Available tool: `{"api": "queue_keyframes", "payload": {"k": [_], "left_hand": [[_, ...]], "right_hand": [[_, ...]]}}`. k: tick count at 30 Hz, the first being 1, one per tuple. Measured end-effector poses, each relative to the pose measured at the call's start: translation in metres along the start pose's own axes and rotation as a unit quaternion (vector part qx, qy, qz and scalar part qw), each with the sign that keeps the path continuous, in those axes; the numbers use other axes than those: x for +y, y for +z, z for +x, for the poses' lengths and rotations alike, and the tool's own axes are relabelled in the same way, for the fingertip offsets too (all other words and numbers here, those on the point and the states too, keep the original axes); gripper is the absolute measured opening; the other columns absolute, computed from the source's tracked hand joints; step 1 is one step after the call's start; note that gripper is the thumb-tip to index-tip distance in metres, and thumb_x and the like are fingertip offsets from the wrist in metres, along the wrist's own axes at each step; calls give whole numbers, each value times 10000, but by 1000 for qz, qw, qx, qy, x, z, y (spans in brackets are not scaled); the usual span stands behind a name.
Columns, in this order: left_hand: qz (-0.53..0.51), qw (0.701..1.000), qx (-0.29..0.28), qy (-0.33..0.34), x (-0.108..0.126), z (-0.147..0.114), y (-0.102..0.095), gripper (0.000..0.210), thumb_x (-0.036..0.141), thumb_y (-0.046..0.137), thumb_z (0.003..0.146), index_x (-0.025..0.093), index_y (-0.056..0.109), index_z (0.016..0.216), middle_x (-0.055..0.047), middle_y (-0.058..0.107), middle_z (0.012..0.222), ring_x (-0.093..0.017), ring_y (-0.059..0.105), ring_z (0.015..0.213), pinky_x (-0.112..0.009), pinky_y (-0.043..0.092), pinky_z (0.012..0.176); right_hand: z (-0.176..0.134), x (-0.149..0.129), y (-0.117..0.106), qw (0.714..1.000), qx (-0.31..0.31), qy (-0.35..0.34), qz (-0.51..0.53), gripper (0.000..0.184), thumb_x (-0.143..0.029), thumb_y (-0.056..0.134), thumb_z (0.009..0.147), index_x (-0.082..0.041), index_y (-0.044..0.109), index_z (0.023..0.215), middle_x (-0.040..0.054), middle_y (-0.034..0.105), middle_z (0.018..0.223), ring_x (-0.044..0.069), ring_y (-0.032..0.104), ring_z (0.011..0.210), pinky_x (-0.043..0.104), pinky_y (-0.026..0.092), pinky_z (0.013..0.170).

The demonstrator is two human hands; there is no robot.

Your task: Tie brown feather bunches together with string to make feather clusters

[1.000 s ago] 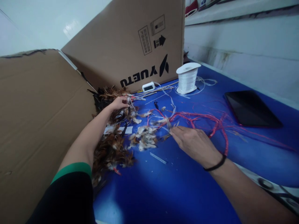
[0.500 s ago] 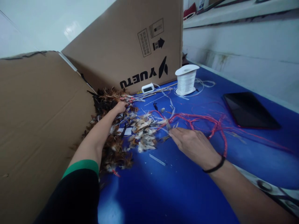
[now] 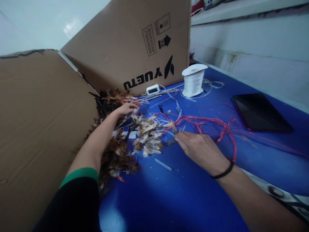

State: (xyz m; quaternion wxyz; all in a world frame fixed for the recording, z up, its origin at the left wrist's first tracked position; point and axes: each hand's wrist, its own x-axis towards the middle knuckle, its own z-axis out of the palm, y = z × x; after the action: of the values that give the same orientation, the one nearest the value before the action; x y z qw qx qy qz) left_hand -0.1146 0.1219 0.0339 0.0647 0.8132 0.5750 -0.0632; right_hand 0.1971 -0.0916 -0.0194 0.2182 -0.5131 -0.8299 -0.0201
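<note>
My left hand point(image 3: 127, 109) is stretched over the far end of the feather pile, its fingers extended and slightly apart; a pale feather tuft lies just under the fingertips. Brown and black feathers point(image 3: 118, 151) are heaped along the cardboard beneath my left arm. White-and-brown feathers point(image 3: 149, 137) spread between my two hands. My right hand point(image 3: 196, 145) is closed in a pinch on a small feather bunch point(image 3: 174, 128) sticking up past the fingertips. Behind it, red plastic twine point(image 3: 207, 120) loops across the blue table point(image 3: 173, 196).
Cardboard panels point(image 3: 108, 54) stand at the left and back. A white ribbon spool point(image 3: 193, 80), a small white digital display point(image 3: 153, 89) and thin sticks point(image 3: 169, 91) lie at the back. A dark tablet point(image 3: 262, 112) rests at right, and a cut ribbon strip point(image 3: 163, 164) in front.
My left hand has shifted a little to the right, and its fingers have straightened from a bent shape. My right hand stays in place, still pinching the feathers.
</note>
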Motion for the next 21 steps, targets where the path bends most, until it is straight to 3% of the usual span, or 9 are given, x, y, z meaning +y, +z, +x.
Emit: {"api": "queue_keyframes", "payload": {"k": [6, 11, 14, 17, 19, 21], "left_hand": [[83, 995, 2, -63, 2, -1, 10, 373, 56, 582, 612, 137, 685, 961, -89, 688, 966, -228, 619, 954, -263, 448, 880], [82, 995, -22, -53, 19, -11, 20, 375, 93, 560, 669, 146, 649, 1030, -67, 689, 924, -188, 630, 901, -236, 462, 841], [24, 997, -65, -16, 31, -23, 17, 332, 131, 525, 735, 167, 641, 1045, -31, 694, 892, -133, 642, 763, -206, 487, 748], [-129, 983, -132, 1, 39, -31, 11, 309, 139, 516, 763, 162, 630, 1050, -23, 694, 829, -114, 642, 686, -202, 498, 680], [-174, 977, -115, -34, 41, -30, 9, 295, 127, 490, 779, 148, 625, 1041, -35, 693, 812, -117, 645, 659, -209, 504, 645], [-122, 989, -40, -70, 39, -24, 7, 290, 115, 451, 797, 142, 625, 1027, -48, 693, 826, -122, 646, 647, -220, 511, 632]], "right_hand": [[0, 0, 1, 1000, 7, -2, 0, 208, -211, 430, 911, -169, 600, 799, 22, 655, 717, 118, 593, 582, 269, 252, 511], [0, 1, 3, 1000, 11, -4, -6, 208, -212, 426, 908, -171, 603, 807, 20, 659, 707, 127, 592, 571, 271, 256, 513], [0, 1, 2, 1000, 11, -6, -6, 201, -205, 429, 906, -172, 603, 812, 22, 661, 713, 134, 601, 585, 277, 257, 514], [1, 0, 1, 1000, 6, -4, -9, 196, -193, 433, 902, -175, 601, 802, 25, 657, 717, 138, 602, 590, 281, 258, 515], [1, 0, -1, 1000, 3, -2, -12, 196, -191, 435, 902, -176, 599, 796, 26, 656, 720, 141, 601, 593, 282, 261, 519], [1, -1, -2, 1000, 1, 1, -12, 197, -195, 434, 905, -178, 598, 798, 27, 656, 726, 146, 605, 604, 282, 265, 524]]}}
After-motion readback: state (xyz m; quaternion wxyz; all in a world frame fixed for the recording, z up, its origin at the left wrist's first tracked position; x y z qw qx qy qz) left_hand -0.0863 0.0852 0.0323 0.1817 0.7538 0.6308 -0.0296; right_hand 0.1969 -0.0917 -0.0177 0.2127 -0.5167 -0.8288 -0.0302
